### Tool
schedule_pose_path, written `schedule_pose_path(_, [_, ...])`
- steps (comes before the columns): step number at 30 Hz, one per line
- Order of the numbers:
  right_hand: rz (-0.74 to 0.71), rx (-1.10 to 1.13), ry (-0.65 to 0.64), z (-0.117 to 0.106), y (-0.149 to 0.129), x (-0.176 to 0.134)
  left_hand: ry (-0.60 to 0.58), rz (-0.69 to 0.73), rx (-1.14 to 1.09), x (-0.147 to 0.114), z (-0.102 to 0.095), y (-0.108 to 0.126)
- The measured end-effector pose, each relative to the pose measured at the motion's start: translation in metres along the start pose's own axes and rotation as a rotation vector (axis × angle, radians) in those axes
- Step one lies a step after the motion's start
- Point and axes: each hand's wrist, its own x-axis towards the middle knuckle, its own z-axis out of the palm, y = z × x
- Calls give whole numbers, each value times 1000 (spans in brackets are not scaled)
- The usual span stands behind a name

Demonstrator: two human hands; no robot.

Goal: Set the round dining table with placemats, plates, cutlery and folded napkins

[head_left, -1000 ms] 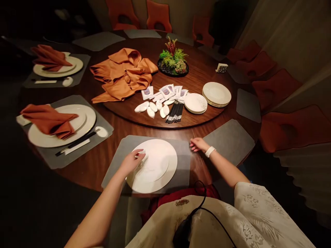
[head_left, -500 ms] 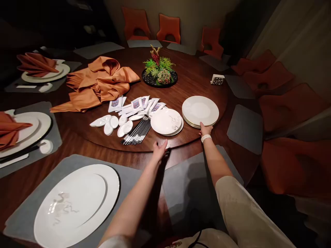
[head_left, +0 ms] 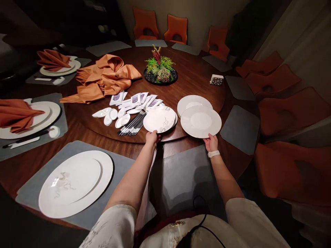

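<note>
My right hand (head_left: 212, 142) grips the near rim of a large white plate (head_left: 201, 122), its thumb on top. That plate is pulled toward me and overlaps the other large plates (head_left: 192, 100) behind it. My left hand (head_left: 152, 137) is closed on the near edge of a smaller white plate (head_left: 157, 119) with a grey-brown drawing. Another small plate shows under its right edge. Just left of it lie a row of black chopsticks (head_left: 132, 124), white spoons (head_left: 102, 112), small white rests (head_left: 110, 117) and white printed packets (head_left: 136, 100).
Orange napkins (head_left: 108, 77) lie heaped on the round wooden turntable (head_left: 192, 67). A plant arrangement (head_left: 160, 67) stands at its middle. Two stacked plates (head_left: 74, 184) rest on a grey placemat (head_left: 121, 163) at near left. A bare placemat (head_left: 181, 172) lies before me. Orange chairs (head_left: 284, 168) ring the table.
My right hand has drawn the top large plate off its stack toward me. My left hand has moved from the turntable edge onto the small patterned plate, now slightly tilted.
</note>
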Motion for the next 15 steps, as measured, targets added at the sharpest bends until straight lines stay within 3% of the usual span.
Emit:
schedule_pose_path(4, [21, -13, -44, -69, -5, -82, 77, -76, -132, -43, -47, -10])
schedule_pose_path(8, [144, -67, -39, -129, 17, -164, 83, -78, -291, -101, -109, -46])
schedule_pose_path(11, [249, -90, -26, -152, 47, -209, 75, -120, -308, -143, -144, -78])
schedule_pose_path(15, [318, -72, -5, -159, 78, -245, 63, -217, -266, -185, -165, -112])
